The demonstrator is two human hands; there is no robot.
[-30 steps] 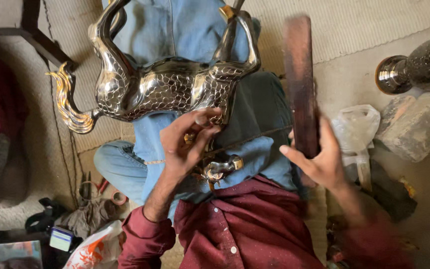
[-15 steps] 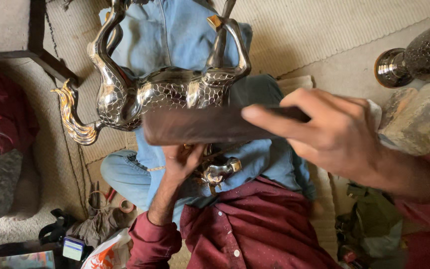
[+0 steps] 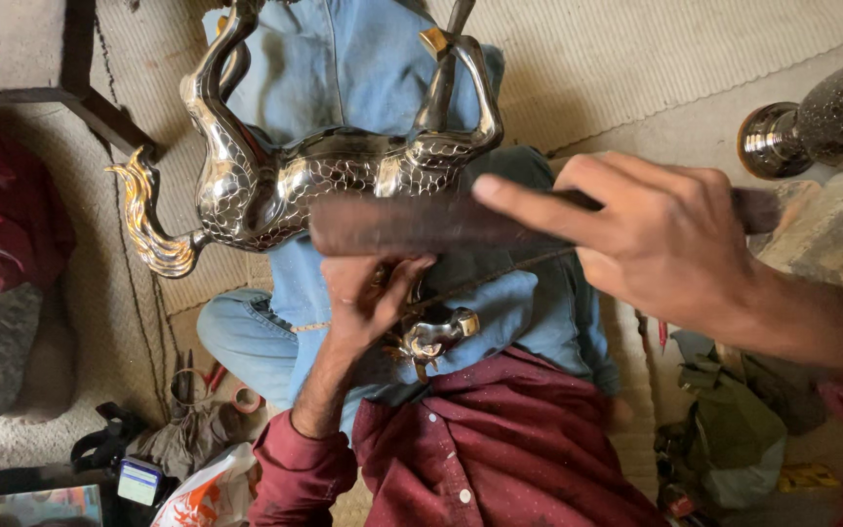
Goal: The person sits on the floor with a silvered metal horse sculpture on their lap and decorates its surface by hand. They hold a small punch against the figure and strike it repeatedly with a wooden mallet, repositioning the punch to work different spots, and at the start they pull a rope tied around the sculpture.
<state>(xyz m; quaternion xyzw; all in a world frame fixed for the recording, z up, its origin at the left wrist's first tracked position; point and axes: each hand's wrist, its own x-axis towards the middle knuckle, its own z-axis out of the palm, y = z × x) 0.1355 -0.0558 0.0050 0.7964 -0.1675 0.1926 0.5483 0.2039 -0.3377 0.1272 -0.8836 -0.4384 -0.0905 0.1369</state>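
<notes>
Overhead, a silver metal animal figure [image 3: 334, 185] with a gold tail lay belly-up across the person's denim-clad lap [image 3: 343, 78]. The right hand [image 3: 665, 244] clenched a long dark wooden bar [image 3: 402, 224], its long axis running level just below the figure's body, index finger stretched along it. Under the bar, the left hand [image 3: 368, 293] cupped the figure's underside, fingers curled against it, the nearer of the two to the metal.
</notes>
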